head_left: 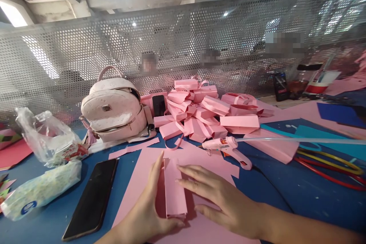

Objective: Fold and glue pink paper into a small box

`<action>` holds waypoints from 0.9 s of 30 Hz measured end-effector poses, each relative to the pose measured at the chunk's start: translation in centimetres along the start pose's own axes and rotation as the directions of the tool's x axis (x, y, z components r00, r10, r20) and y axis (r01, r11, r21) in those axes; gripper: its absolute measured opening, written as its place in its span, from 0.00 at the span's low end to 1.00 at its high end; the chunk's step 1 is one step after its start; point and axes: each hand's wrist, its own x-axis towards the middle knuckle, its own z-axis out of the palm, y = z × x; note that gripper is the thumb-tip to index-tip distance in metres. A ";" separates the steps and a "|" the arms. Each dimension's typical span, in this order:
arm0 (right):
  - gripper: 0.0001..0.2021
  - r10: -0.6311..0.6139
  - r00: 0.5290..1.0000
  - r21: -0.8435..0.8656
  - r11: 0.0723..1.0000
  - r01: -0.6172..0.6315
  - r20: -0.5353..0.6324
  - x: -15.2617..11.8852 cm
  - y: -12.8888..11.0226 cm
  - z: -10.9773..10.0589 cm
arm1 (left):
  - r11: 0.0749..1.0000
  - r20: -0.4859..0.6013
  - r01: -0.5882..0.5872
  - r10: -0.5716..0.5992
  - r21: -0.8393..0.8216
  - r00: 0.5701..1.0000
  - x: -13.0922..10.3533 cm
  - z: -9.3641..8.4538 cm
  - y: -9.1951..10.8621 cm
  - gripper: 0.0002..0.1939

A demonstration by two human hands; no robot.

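Observation:
A narrow folded pink paper piece (175,190) lies lengthwise on a large pink sheet (134,187). Along its left side is my left hand (148,202), thumb at the near end and fingers pointing forward, spread around the piece. The fingers of my right hand (214,194) are apart, with the fingertips resting at the right edge of the folded piece. Beyond the hands sits a pink glue gun (227,148) with a clear glue stick in it. Behind it rises a heap of folded pink paper pieces (200,112).
At the left are a black phone (91,198), a tissue pack (42,188), a plastic bag (47,137) and a pale backpack (114,110). Yellow and red loops (328,167) and blue paper (323,141) lie right. A perforated metal screen (177,34) stands behind.

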 end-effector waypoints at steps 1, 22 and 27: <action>0.25 -0.001 1.000 0.002 1.000 0.001 0.000 0.0 -0.1 -0.1 | 1.000 0.000 -0.006 0.006 -0.005 1.000 0.0 0.0 -0.2 0.73; 0.24 -0.091 0.972 0.013 0.995 0.097 -0.216 0.0 -1.2 -0.1 | 0.964 -0.286 -0.196 0.140 -0.180 0.948 0.9 -0.1 -0.7 0.56; 0.19 -0.131 0.980 0.011 0.991 0.134 -0.150 0.1 -1.5 -0.2 | 0.988 -0.310 -0.139 0.111 -0.068 0.944 1.5 -0.4 -1.4 0.50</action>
